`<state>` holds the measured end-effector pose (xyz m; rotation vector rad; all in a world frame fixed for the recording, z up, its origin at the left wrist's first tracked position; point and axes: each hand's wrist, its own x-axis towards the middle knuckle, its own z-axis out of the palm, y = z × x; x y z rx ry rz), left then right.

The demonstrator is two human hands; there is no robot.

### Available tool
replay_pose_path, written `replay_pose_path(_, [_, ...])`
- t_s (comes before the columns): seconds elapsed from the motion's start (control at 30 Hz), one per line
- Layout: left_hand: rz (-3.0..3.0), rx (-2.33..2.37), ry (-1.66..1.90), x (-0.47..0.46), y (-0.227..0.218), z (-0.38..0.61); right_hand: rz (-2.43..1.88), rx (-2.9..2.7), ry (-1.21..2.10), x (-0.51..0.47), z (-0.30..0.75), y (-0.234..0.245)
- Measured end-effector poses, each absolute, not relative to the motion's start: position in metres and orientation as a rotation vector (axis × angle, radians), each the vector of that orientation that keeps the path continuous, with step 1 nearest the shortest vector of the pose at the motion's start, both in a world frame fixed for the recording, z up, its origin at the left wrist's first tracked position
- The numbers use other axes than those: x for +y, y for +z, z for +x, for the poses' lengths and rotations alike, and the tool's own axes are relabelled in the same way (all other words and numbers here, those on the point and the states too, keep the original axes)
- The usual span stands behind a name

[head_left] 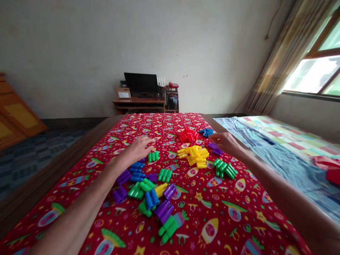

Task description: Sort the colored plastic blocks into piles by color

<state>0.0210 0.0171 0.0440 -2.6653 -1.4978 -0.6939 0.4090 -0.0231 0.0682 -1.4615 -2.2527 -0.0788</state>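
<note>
My left hand (140,148) hovers with fingers stretched out, just above and left of a green toy block (153,156); nothing shows in it. My right hand (225,141) is at the right edge of the red cloth, its fingers pinched together beside the small pile of blue blocks (205,132). What it holds, if anything, cannot be made out. Purple blocks (215,148) lie just below its fingertips. The blocks are plastic, with rounded finger-like pegs. Nearer me, left of centre, spreads a mixed heap with blue blocks (152,199), purple blocks (164,211) and green blocks (168,228).
Red blocks (187,134), yellow blocks (196,156) and green blocks (224,168) sit in separate groups on the patterned red cloth (207,198). A bed (287,134) adjoins the right side. By the far wall stands a desk (139,101) with a monitor (141,84).
</note>
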Motion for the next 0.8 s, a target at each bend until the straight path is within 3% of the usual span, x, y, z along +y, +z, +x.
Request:
replay_pose_path(0.17, [-2.778,-1.652,-0.619,0.032,0.011,0.004,-0.833,-2.619,0.264,-0.054,0.312,0.068])
replay_pose_path(0.33, [-2.868,-1.660,-0.806,0.033,0.002,-0.009,-0.416,-3.008,0.233,-0.055,0.254,0.040])
replay_pose_path(0.5, [-2.901,-1.618,-0.988,0.035,-0.006,-0.022,-0.496,-3.019,0.179,-0.047,0.256,0.035])
replay_pose_path(0.8, [-2.858,-1.669,-1.046,0.034,-0.010,-0.026,-1.160,-2.507,0.118,-0.043,0.345,0.079])
